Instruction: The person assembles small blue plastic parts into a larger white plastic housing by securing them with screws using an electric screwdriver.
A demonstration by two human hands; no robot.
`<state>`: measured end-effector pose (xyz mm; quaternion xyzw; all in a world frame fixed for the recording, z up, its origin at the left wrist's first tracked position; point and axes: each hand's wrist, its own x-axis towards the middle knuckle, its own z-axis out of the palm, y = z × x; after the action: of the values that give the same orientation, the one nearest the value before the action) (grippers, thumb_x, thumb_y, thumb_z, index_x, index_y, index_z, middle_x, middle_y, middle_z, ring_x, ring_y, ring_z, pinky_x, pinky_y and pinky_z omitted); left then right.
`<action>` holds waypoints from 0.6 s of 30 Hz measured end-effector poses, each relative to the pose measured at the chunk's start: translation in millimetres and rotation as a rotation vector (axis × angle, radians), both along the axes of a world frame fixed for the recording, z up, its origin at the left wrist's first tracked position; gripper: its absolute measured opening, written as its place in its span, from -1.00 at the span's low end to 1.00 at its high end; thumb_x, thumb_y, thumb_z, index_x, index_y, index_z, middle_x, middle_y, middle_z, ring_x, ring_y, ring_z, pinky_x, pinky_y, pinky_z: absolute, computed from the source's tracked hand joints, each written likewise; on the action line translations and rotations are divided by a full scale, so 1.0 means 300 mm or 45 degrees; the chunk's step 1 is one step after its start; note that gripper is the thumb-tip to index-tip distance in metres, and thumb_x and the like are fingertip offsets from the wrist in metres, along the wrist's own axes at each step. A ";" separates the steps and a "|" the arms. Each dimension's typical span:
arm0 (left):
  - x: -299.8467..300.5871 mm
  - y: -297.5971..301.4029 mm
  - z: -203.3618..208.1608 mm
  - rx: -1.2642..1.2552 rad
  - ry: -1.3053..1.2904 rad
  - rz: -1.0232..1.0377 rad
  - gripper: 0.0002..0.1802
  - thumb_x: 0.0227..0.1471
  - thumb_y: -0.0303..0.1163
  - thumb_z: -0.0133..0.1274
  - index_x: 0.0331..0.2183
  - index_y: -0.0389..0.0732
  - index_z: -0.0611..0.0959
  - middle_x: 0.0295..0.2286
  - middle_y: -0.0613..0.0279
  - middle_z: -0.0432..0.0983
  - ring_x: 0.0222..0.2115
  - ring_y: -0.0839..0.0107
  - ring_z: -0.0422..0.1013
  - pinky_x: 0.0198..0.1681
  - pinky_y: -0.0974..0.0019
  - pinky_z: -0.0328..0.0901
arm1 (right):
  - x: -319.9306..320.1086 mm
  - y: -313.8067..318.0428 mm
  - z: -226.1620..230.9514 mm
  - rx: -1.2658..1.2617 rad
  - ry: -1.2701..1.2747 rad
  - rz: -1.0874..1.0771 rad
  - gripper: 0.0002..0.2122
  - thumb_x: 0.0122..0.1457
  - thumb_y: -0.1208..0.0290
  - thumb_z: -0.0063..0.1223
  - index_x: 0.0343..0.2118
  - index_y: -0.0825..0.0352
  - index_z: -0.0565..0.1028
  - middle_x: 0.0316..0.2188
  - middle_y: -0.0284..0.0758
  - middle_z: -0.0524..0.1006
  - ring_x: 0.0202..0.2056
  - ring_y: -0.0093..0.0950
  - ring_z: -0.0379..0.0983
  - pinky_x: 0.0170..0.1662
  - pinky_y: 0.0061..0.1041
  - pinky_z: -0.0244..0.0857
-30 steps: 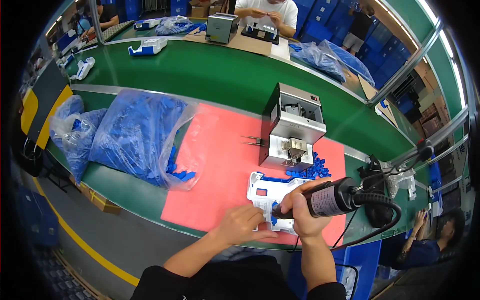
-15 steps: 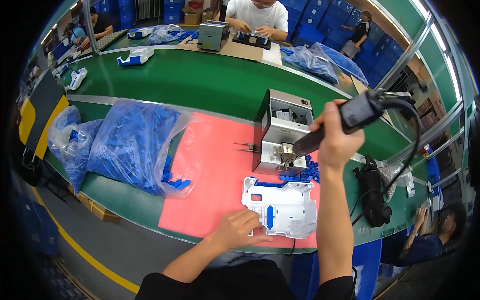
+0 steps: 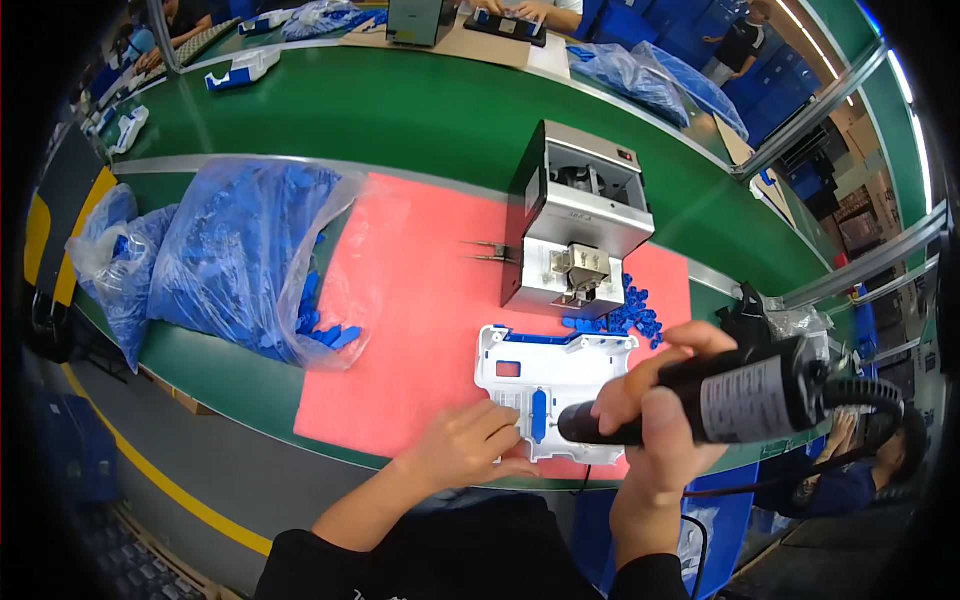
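Observation:
My left hand [image 3: 462,446] grips the near left edge of a white plastic housing shell [image 3: 590,362], its thumb along the rim. The shell lies open side up, with a blue trim along its far edge and an upright blue plastic strip [image 3: 539,416] inside. My right hand [image 3: 660,425] is wrapped round a black electric screwdriver [image 3: 745,400], held nearly level. Its nose is over the shell, just right of the blue strip. Whether the bit touches a screw I cannot tell.
A silver screw feeder [image 3: 590,215] stands behind the shell on a pink mat [image 3: 400,300], beside small blue parts [image 3: 635,312]. Clear bags of blue parts [image 3: 240,265] lie left. A cable trails right from the screwdriver. Co-workers sit across the green bench [image 3: 400,110] and at right.
My right hand has brought the screwdriver from the screw feeder's front down to the shell, beside the blue strip. My left hand keeps its hold on the shell. The whole view has shifted slightly.

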<state>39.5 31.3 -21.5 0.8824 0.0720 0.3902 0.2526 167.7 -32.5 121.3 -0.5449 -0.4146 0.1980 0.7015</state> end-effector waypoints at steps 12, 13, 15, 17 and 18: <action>-0.007 0.003 -0.006 0.009 0.052 -0.027 -0.57 -0.32 -0.07 0.22 -0.64 -0.20 0.43 -0.53 0.23 0.39 -0.57 0.38 0.36 -0.58 0.39 0.27 | -0.026 -0.053 -0.049 -0.113 0.211 0.092 -0.60 -0.17 0.68 0.04 -0.26 0.37 0.13 -0.66 -0.30 0.36 -0.55 -0.49 0.36 -0.39 -0.47 0.33; -0.008 0.001 -0.010 0.004 0.053 -0.031 -0.58 -0.32 -0.07 0.22 -0.64 -0.20 0.43 -0.52 0.23 0.40 -0.57 0.37 0.36 -0.57 0.39 0.28 | -0.035 -0.039 -0.053 -0.093 0.178 0.012 -0.61 -0.12 0.50 0.10 -0.27 0.38 0.15 -0.71 -0.32 0.31 -0.66 -0.51 0.30 -0.50 -0.47 0.31; -0.009 0.001 -0.011 0.000 0.054 -0.030 -0.58 -0.31 -0.07 0.21 -0.64 -0.20 0.44 -0.52 0.23 0.40 -0.57 0.37 0.36 -0.57 0.39 0.28 | -0.039 -0.029 -0.058 -0.072 0.146 -0.063 -0.58 -0.07 0.31 0.16 -0.27 0.38 0.18 -0.77 -0.34 0.26 -0.77 -0.53 0.24 -0.61 -0.48 0.28; -0.009 0.003 -0.008 0.009 0.054 -0.042 -0.59 -0.30 -0.09 0.21 -0.63 -0.21 0.44 -0.52 0.22 0.40 -0.57 0.37 0.36 -0.56 0.39 0.28 | -0.038 -0.033 -0.071 -0.077 0.147 -0.031 -0.59 -0.06 0.32 0.15 -0.28 0.38 0.18 -0.76 -0.34 0.28 -0.77 -0.53 0.25 -0.61 -0.48 0.29; -0.009 0.003 -0.006 0.009 0.053 -0.042 -0.59 -0.30 -0.09 0.21 -0.63 -0.21 0.44 -0.52 0.22 0.40 -0.57 0.37 0.36 -0.56 0.39 0.28 | -0.036 -0.041 -0.074 -0.078 0.147 -0.031 -0.59 -0.06 0.32 0.15 -0.28 0.38 0.18 -0.76 -0.34 0.28 -0.77 -0.53 0.25 -0.61 -0.48 0.29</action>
<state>36.7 32.1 -23.5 0.8924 0.0615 0.3677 0.2544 157.0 -44.9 99.0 -0.5587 -0.3605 0.2331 0.7096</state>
